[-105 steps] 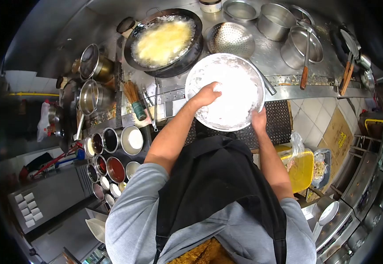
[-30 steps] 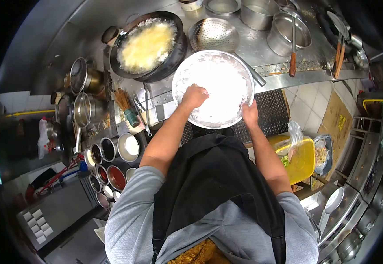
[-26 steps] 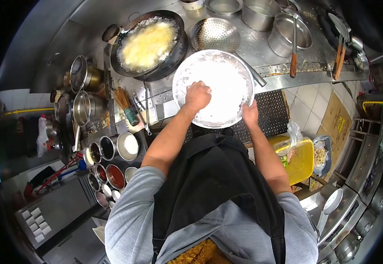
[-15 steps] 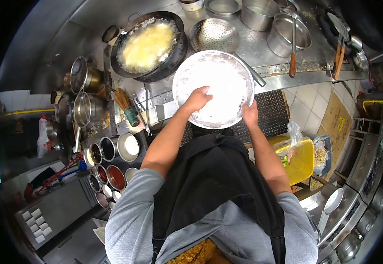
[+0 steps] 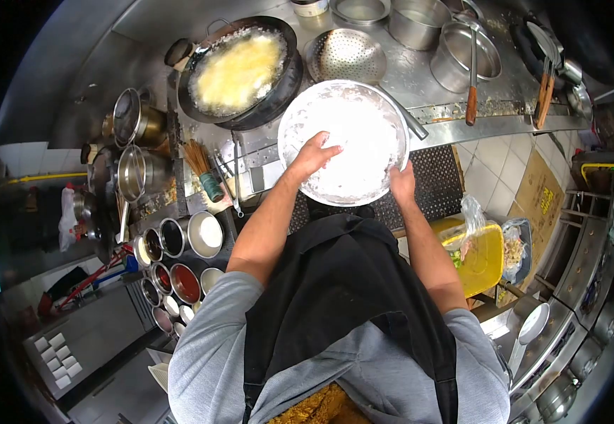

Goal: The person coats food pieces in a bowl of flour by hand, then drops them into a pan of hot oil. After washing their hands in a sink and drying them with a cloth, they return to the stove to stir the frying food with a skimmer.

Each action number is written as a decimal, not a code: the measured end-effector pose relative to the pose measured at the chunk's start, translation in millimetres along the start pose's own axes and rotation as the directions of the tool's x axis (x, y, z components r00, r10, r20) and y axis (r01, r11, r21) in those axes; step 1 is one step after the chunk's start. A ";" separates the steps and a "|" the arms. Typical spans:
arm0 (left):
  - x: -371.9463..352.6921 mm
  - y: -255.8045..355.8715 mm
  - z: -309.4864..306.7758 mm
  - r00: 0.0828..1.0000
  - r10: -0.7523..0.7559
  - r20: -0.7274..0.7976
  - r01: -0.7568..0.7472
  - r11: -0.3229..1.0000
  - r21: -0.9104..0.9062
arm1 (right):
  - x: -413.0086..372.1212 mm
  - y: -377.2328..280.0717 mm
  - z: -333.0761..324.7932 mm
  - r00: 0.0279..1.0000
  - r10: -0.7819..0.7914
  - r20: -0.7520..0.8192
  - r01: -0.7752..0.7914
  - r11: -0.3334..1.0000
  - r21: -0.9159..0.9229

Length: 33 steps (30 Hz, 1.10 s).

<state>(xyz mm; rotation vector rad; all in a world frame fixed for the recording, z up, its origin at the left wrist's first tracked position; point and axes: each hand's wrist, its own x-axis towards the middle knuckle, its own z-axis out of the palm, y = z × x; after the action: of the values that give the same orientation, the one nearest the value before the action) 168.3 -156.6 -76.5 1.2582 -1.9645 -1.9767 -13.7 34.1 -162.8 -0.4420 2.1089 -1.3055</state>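
Observation:
A wide, round metal bowl [image 5: 283, 169] is held in front of my body, with a bright white, powdery layer [image 5: 353, 134] inside that looks like flour. My right hand [image 5: 402, 182] grips the bowl's rim at the lower right, thumb up along the edge. Reaching over the near left rim, my left hand [image 5: 312, 157] is at the white layer, its thumb and a finger apart. Glare hides the detail around those fingertips. Beyond the bowl to the left, a black wok [image 5: 289, 81] holds bubbling oil with a pale yellow frying mass [image 5: 240, 74].
A perforated strainer [image 5: 346, 56] lies behind the bowl, its handle passing beside the rim. Metal pots [image 5: 455, 60] stand at the back right. A bamboo brush [image 5: 204, 169] is left of my arm, above several sauce containers [image 5: 185, 283]. At right sits a yellow bin [image 5: 487, 261].
My left hand's thumb and finger have spread further apart over the white layer. The bowl and my right hand have hardly moved.

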 end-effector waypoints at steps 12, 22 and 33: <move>16.9 -28.0 6.9 0.978 0.144 -0.151 -0.095 0.952 0.291 | -7.1 -12.6 -2.3 1.000 -0.004 0.000 0.004 1.000 0.006; 1.0 -16.2 3.7 0.989 0.037 -0.144 -0.019 0.992 0.127 | 0.6 5.1 1.6 0.996 -0.086 -0.021 0.087 0.996 0.028; -2.9 -42.4 -12.5 0.916 0.387 -0.110 -0.143 0.569 0.810 | -4.1 -5.5 -2.1 0.999 -0.048 -0.002 0.048 0.999 0.012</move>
<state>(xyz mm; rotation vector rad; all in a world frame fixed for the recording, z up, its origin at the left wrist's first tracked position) 197.6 -157.6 -109.7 1.1335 -2.7569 -0.6718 -12.2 35.3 -155.8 -0.4898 2.1031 -1.3457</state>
